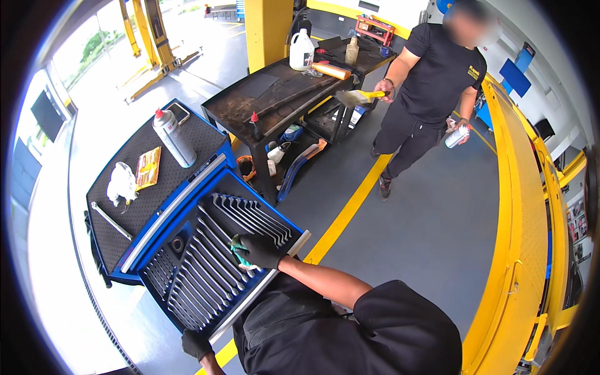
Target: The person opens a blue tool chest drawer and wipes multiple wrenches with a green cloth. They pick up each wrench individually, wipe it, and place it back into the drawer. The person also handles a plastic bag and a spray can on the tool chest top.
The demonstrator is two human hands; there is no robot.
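An open blue tool-cart drawer [164, 282] holds several chrome wrenches [215, 250] laid in rows. My right hand [257, 249], in a black glove, rests over the wrenches near the drawer's right end and is closed on a small teal-green item [238, 253]; what kind of item is unclear. My left hand [196, 344], also gloved in black, is down at the drawer's near corner, fingers curled against the silver front rail [250, 299]. My dark-sleeved body fills the lower middle of the view.
The cart top [125, 219] carries a spray can [173, 137], an orange packet [148, 167], a white rag [121, 184] and a metal bar [110, 220]. Behind stands a black workbench [275, 94] with a white jug [301, 51]. Another person [431, 81] holds a yellow-handled brush [359, 96] and a can [458, 135]. A yellow barrier [525, 206] runs along the right.
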